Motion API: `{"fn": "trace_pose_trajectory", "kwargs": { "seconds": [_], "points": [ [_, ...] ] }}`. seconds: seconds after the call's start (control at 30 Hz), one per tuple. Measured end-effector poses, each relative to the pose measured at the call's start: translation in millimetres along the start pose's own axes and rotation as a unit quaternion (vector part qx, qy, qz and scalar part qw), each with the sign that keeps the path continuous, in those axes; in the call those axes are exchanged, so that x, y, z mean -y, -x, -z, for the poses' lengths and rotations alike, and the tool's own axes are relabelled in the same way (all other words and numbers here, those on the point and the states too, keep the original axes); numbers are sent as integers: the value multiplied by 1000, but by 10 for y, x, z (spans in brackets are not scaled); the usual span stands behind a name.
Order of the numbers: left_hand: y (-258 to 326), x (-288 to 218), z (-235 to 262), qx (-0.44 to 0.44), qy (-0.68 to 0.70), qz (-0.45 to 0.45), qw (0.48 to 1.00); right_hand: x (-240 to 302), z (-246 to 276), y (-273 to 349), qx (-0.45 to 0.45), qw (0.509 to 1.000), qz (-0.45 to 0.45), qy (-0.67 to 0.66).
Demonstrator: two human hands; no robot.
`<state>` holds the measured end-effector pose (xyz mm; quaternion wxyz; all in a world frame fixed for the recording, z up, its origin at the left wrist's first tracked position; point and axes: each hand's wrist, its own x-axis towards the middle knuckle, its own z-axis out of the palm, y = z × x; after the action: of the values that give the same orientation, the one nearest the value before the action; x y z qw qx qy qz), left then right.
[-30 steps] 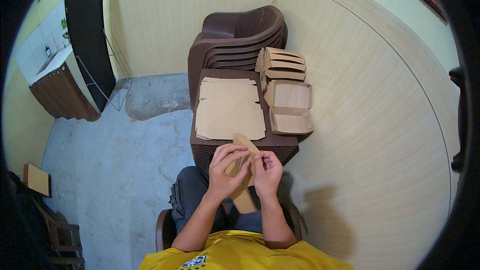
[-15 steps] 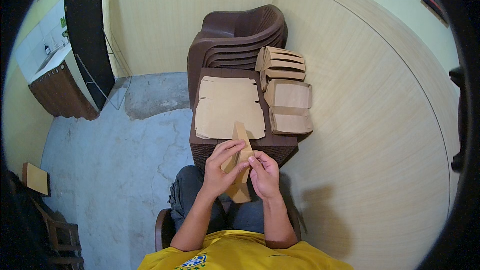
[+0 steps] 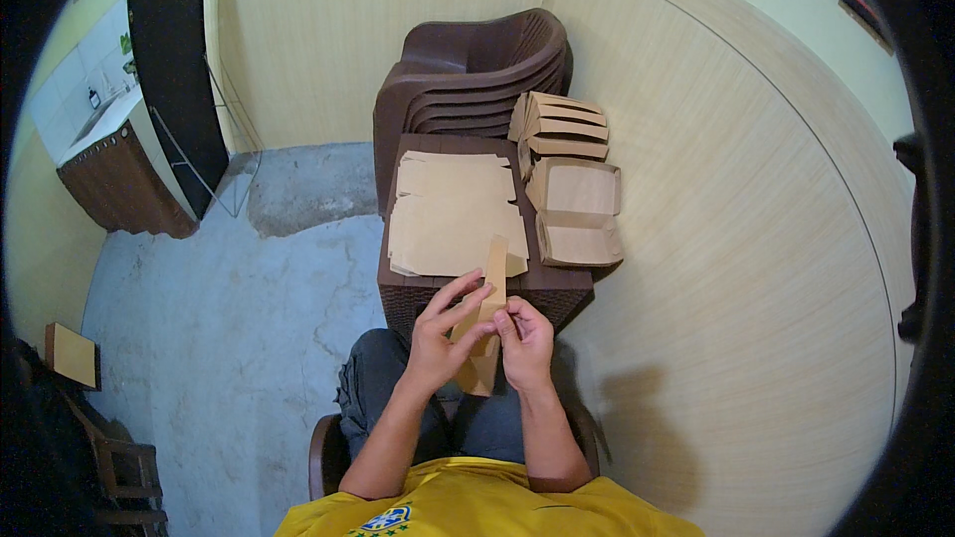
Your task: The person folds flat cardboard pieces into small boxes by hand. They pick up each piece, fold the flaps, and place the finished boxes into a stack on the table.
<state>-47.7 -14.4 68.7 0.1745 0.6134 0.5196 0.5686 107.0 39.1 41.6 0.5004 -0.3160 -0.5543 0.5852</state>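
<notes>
Above my lap, near the front edge of the table, both hands are on a partly folded brown cardboard box (image 3: pixel 480 378). My left hand (image 3: pixel 435 336) is on its left side, thumb and fingers around the board, with the upper fingers somewhat spread. On the right edge, my right hand (image 3: pixel 527 343) pinches the cardboard between thumb and fingers. A narrow flap of the box points away from me over a stack of flat cardboard blanks (image 3: pixel 453 224). My hands hide part of the box's middle.
The blanks lie on a brown table (image 3: pixel 557 280). Along its right side sit an open folded box (image 3: pixel 577 189) and, behind it, several nested boxes (image 3: pixel 569 129). Stacked brown chairs (image 3: pixel 468 80) stand behind the table. A light wood-panelled wall (image 3: pixel 716 239) is close on the right.
The box has turned slightly, its far flap swinging to the right and its near end drawing up a little. My left fingers have lifted and spread; my right hand keeps its pinch.
</notes>
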Motion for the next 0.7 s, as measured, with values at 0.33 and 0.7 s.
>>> {"fn": "trace_pose_trajectory", "kwargs": {
  "seconds": [0.33, 0.7],
  "points": [
    [135, -42, -283, 116, 53, 68, 990, 47, 8, -48, -144, 988, 26, 43],
    [-94, 507, -828, -166, 194, 144, 956, 875, 579, -10, 39, 907, 118, 403]
  ]
}}
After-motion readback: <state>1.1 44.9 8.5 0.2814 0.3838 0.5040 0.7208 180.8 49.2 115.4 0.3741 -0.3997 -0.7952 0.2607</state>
